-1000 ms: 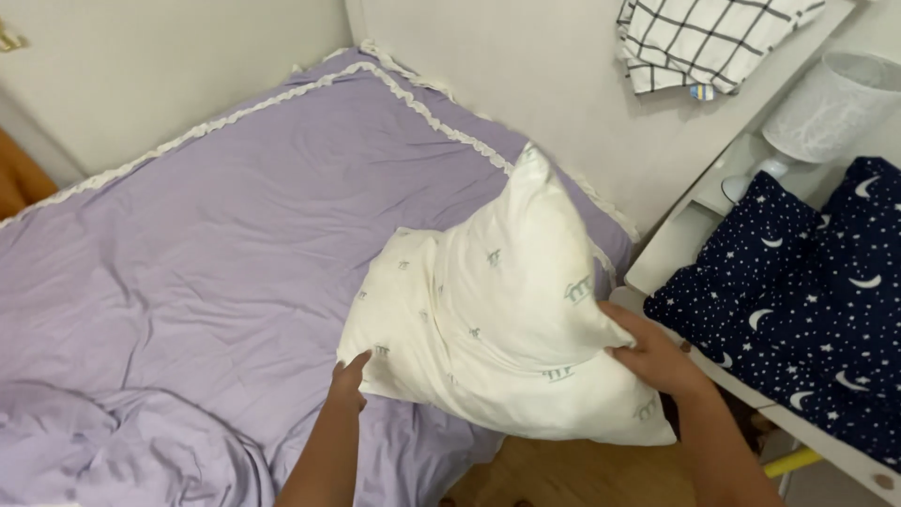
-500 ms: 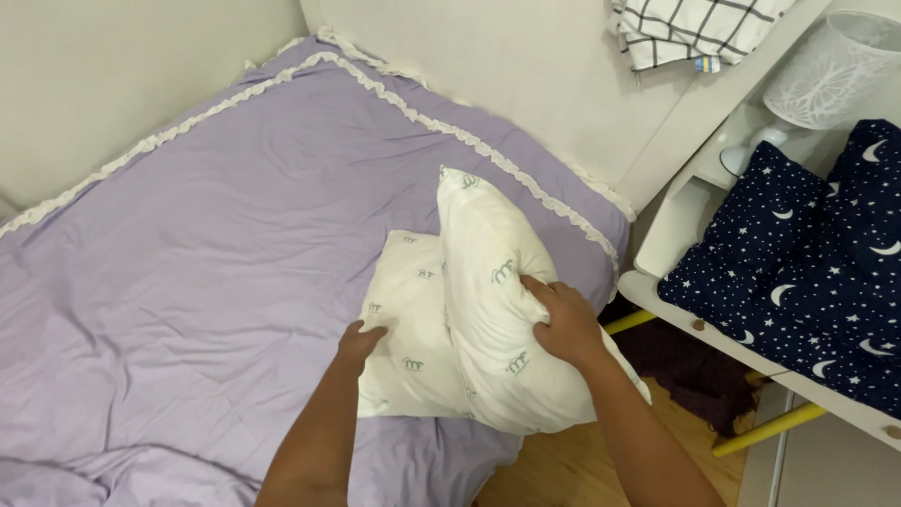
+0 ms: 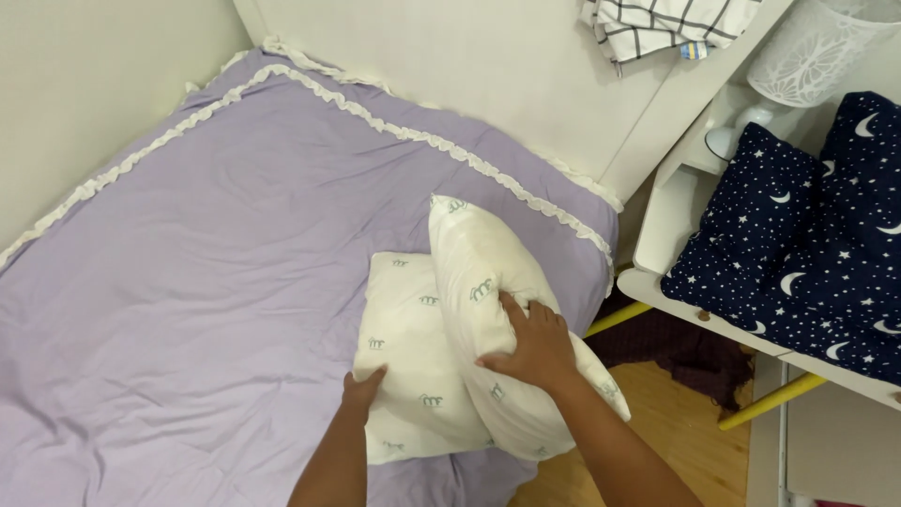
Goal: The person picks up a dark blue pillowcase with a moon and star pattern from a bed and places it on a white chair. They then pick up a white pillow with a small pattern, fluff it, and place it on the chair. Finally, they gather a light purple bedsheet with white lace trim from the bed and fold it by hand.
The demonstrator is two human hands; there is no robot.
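A white pillow with small green prints is folded over itself on the near right corner of a bed with a purple sheet. My right hand presses flat on the raised upper fold. The lower flat part of the pillow has its near edge gripped by my left hand. The pillow's near right end hangs past the edge of the bed.
A white frilled trim runs along the far edge of the sheet. To the right stands a white table with yellow legs, bearing dark blue star-and-moon fabric. A white lattice basket and checked cloth lie behind. Wood floor shows below.
The pillow has been lowered from upright and folded over on the bed. My right hand moved from its right end onto the upper fold. The view shifted closer.
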